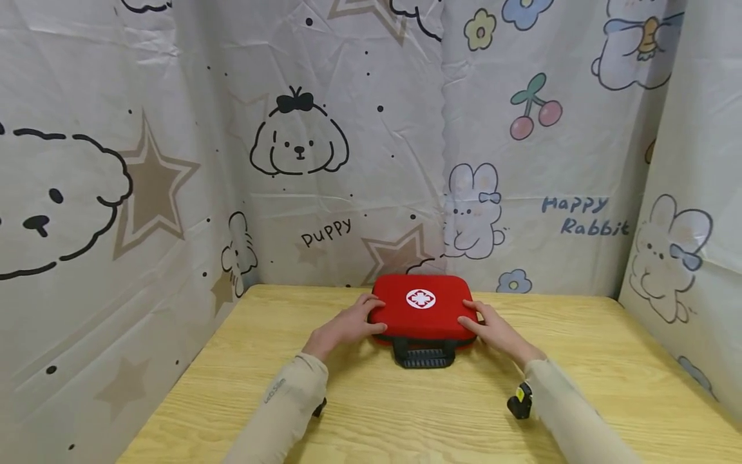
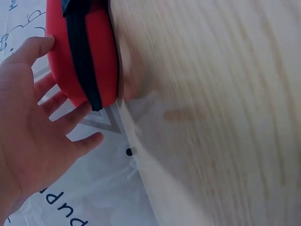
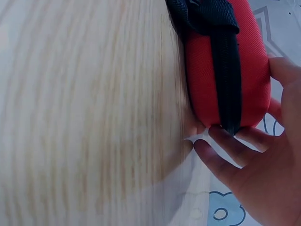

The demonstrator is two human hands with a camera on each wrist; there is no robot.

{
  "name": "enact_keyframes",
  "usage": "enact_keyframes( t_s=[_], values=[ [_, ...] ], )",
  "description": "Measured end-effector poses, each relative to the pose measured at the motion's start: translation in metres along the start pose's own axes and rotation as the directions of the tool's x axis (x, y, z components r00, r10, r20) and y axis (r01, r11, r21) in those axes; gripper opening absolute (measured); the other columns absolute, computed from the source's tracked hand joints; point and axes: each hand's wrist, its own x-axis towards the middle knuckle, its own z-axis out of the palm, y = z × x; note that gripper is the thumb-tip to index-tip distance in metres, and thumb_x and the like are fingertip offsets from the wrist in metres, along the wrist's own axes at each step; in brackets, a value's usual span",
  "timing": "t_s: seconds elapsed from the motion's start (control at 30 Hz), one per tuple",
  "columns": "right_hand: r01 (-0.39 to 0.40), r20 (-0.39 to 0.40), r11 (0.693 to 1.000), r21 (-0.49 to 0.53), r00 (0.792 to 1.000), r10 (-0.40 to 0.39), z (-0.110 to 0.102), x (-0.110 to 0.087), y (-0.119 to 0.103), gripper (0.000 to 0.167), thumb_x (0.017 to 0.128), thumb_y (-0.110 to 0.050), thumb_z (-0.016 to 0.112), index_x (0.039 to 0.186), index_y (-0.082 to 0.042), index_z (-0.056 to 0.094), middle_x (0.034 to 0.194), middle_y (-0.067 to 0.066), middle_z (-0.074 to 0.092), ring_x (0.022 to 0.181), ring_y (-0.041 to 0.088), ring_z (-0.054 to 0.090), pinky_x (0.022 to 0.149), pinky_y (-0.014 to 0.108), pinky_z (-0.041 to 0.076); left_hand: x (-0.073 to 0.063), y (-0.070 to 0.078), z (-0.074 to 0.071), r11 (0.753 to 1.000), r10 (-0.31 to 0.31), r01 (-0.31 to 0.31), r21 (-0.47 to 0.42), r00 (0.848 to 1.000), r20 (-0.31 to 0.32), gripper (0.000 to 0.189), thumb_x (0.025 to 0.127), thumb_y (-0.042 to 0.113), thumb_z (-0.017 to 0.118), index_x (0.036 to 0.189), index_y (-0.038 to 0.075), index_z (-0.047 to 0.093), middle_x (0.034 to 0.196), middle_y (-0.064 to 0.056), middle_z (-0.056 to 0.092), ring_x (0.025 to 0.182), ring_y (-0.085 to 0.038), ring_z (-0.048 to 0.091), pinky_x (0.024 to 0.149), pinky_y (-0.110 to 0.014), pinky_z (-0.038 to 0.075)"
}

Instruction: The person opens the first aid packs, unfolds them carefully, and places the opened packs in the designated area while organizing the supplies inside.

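Nearest: left sleeve [image 1: 292,393] and right sleeve [image 1: 570,406], plain beige fabric, soft wrinkles, small lettering on the left one. Black wrist unit [image 1: 520,401] by the right cuff, yellow patch on it.

Next: handle [image 1: 424,359], black, ribbed grip between two strap ends, sticks out toward the wearer. Behind it the case [image 1: 426,322]: red, rounded box with fine woven texture, lying flat near the table's far edge, about mid-width. Round white emblem [image 1: 420,299] with a red cross pattern on top. Black zip band [image 3: 228,84] runs along the sides, ridged zipper texture visible in both wrist views.

Hands are apart, one per end of the case. Left hand [image 1: 348,324]: fingers spread, slightly bent; thumb tip touches the case's upper edge, other fingers lie along the end, little finger sticks out clear of it. Right hand [image 1: 495,330]: same shape mirrored, thumb at the upper edge, middle fingers by the zip end, little finger off the case. Neither is clenched. Can't tell how hard they press.

Surface: table [image 1: 406,422], light yellow wood grain, smooth, faint shadows of the arms.

Room: pale creased sheet [image 1: 400,174] on three sides. Prints: puppy [image 1: 299,138], stars, rabbits, cherries [image 1: 534,109], flowers, words "Puppy" and "Happy Rabbit".
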Motion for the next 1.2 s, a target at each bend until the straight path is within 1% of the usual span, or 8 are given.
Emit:
enact_keyframes(
  t_s=[0.2, 0.43, 0.63, 0.8, 0.9, 1.0, 1.1, 1.2],
  values=[
    [-0.01, -0.03, 1.0, 0.0, 0.999, 0.01, 0.003, -0.005, -0.002, 0.072, 0.098, -0.044, 0.058, 0.15, 0.0, 0.036, 0.149, 0.029, 0.035, 0.129, 0.041, 0.041, 0.109, 0.056, 0.039, 0.0, -0.003, 0.007, 0.998, 0.016, -0.017, -0.056, 1.0, -0.022, 0.058, 0.096, 0.04, 0.058, 0.148, 0.017, 0.045, 0.158, -0.007, 0.028, 0.137, -0.031, 0.043, 0.112, -0.049, 0.038],
    [-0.053, -0.039, 0.998, 0.016, 0.998, 0.053, 0.015, -0.011, -0.008, 0.076, 0.097, -0.049, 0.056, 0.152, -0.002, 0.033, 0.149, 0.027, 0.033, 0.134, 0.042, 0.037, 0.113, 0.061, 0.032, -0.007, -0.006, 0.005, 0.996, -0.021, 0.02, -0.085, 1.0, -0.015, 0.056, 0.095, 0.038, 0.054, 0.149, 0.024, 0.046, 0.161, -0.001, 0.026, 0.139, -0.031, 0.041, 0.113, -0.051, 0.037],
    [-0.065, -0.092, 0.998, 0.01, 0.994, 0.066, 0.02, -0.02, -0.015, 0.072, 0.099, -0.045, 0.055, 0.151, -0.001, 0.032, 0.142, 0.027, 0.034, 0.128, 0.04, 0.04, 0.11, 0.058, 0.035, -0.002, -0.003, 0.006, 0.999, -0.017, 0.017, -0.05, 1.0, -0.003, 0.06, 0.095, 0.039, 0.048, 0.153, 0.025, 0.04, 0.164, 0.0, 0.022, 0.139, -0.031, 0.042, 0.113, -0.049, 0.037],
    [-0.09, -0.081, 0.995, -0.038, 0.993, 0.087, 0.028, -0.024, -0.027, 0.073, 0.098, -0.046, 0.055, 0.15, 0.0, 0.033, 0.137, 0.027, 0.035, 0.125, 0.042, 0.044, 0.109, 0.058, 0.037, -0.003, -0.003, 0.007, 0.999, -0.049, 0.049, -0.015, 0.998, -0.026, 0.062, 0.092, 0.039, 0.049, 0.151, 0.022, 0.042, 0.163, -0.001, 0.024, 0.135, -0.03, 0.046, 0.111, -0.047, 0.039],
    [-0.101, -0.074, 0.992, -0.077, 0.993, 0.096, 0.031, -0.024, -0.033, 0.074, 0.097, -0.05, 0.056, 0.149, -0.001, 0.035, 0.136, 0.025, 0.036, 0.124, 0.042, 0.047, 0.108, 0.057, 0.039, -0.004, -0.003, 0.006, 0.998, -0.069, 0.069, -0.003, 0.997, -0.041, 0.064, 0.092, 0.047, 0.053, 0.149, 0.02, 0.043, 0.162, -0.002, 0.025, 0.135, -0.03, 0.045, 0.11, -0.048, 0.04],
    [-0.118, -0.081, 0.988, -0.101, 0.991, 0.11, 0.031, -0.027, -0.035, 0.073, 0.096, -0.051, 0.057, 0.148, -0.003, 0.037, 0.134, 0.023, 0.038, 0.123, 0.041, 0.049, 0.106, 0.056, 0.041, -0.003, -0.001, 0.006, 0.997, -0.082, 0.082, -0.007, 0.996, -0.041, 0.074, 0.09, 0.058, 0.057, 0.149, 0.019, 0.041, 0.162, -0.003, 0.026, 0.138, -0.03, 0.042, 0.111, -0.05, 0.039],
    [-0.126, -0.091, 0.985, -0.114, 0.989, 0.116, 0.028, -0.03, -0.035, 0.072, 0.095, -0.05, 0.059, 0.147, -0.003, 0.037, 0.133, 0.023, 0.038, 0.123, 0.041, 0.049, 0.105, 0.056, 0.043, -0.001, 0.002, 0.008, 0.997, -0.076, 0.076, -0.001, 0.997, -0.035, 0.082, 0.086, 0.065, 0.06, 0.15, 0.018, 0.04, 0.161, -0.004, 0.027, 0.141, -0.028, 0.038, 0.115, -0.055, 0.033],
    [-0.13, -0.097, 0.984, -0.121, 0.988, 0.119, 0.026, -0.034, -0.034, 0.073, 0.095, -0.05, 0.06, 0.145, -0.002, 0.038, 0.132, 0.024, 0.038, 0.122, 0.042, 0.049, 0.104, 0.056, 0.044, 0.004, 0.005, 0.011, 0.998, -0.065, 0.066, 0.024, 0.997, -0.032, 0.082, 0.086, 0.065, 0.059, 0.15, 0.018, 0.039, 0.161, -0.005, 0.028, 0.143, -0.027, 0.036, 0.117, -0.061, 0.024]
  ],
)
